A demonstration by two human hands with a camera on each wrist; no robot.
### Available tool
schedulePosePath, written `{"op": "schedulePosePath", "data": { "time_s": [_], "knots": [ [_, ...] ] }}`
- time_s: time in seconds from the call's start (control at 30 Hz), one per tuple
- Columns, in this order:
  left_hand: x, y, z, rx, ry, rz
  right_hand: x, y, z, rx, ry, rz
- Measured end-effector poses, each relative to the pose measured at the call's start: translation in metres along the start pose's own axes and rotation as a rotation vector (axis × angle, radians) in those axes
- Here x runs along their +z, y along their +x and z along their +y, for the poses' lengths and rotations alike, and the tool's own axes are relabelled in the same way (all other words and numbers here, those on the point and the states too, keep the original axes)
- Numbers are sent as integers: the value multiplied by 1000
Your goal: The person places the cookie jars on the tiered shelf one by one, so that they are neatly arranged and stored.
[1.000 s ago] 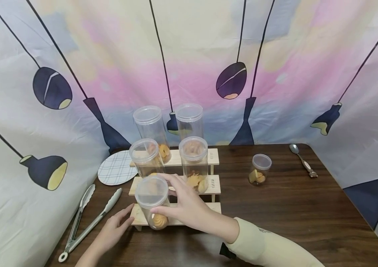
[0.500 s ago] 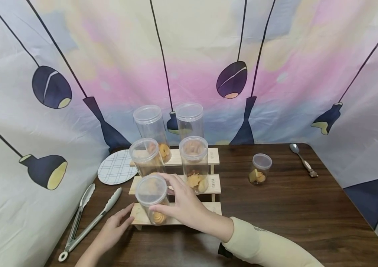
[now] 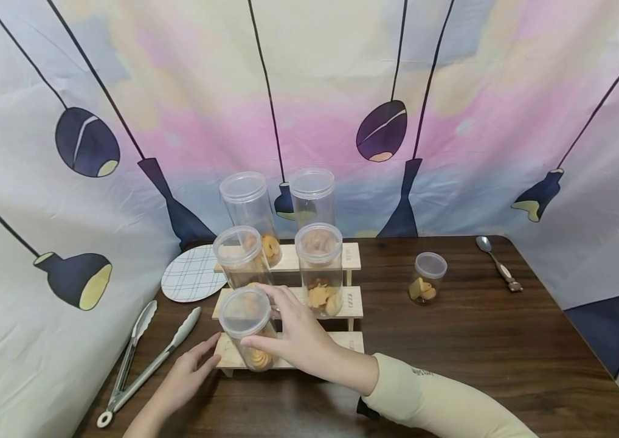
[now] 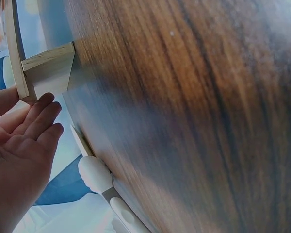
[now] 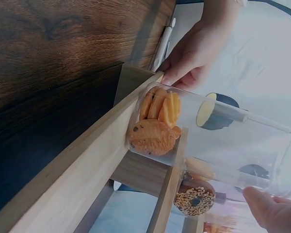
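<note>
My right hand (image 3: 301,344) grips a clear lidded jar (image 3: 252,340) near its top, thumb in front and fingers behind. The jar stands on the left part of the lowest step of a three-step wooden rack (image 3: 317,359). Inside it, the right wrist view shows several piped biscuits (image 5: 160,104) and a round speckled cookie (image 5: 152,138) at the bottom. At the rack's left end, my left hand (image 3: 186,374) holds the corner of the lowest plank. Thumb and fingers lie on either side of that plank (image 4: 20,73) in the left wrist view.
Several taller jars stand on the upper steps, including one with cookies (image 3: 323,286) at right. Metal tongs (image 3: 145,377) and a white checked mat (image 3: 191,277) lie left. A small jar (image 3: 425,286) and a spoon (image 3: 498,264) sit right. A printed curtain hangs behind the table.
Over the last second, the jar in my right hand has shifted slightly back and left on the lowest step. My left hand stays at the plank's end.
</note>
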State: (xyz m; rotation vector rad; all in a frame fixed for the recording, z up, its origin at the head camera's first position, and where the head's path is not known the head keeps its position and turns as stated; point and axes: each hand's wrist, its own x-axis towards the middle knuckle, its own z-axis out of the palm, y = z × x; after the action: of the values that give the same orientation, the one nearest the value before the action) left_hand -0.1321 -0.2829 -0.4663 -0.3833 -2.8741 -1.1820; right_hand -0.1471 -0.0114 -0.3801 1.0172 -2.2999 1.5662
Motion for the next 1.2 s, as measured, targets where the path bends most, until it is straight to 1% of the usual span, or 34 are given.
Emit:
{"op": "schedulePosePath", "data": {
  "time_s": [0.37,0.63,0.9,1.2],
  "knots": [
    [1,-1,1,4,-7,4,3,1,2,-19,-45,12],
    [1,0,1,5,-11,6,4,3,3,-25,-47,36],
    [1,0,1,-3,-12,0,5,3,4,-15,-106,35],
    [1,1,2,6,-14,1,5,3,4,-17,-47,32]
  ]
}}
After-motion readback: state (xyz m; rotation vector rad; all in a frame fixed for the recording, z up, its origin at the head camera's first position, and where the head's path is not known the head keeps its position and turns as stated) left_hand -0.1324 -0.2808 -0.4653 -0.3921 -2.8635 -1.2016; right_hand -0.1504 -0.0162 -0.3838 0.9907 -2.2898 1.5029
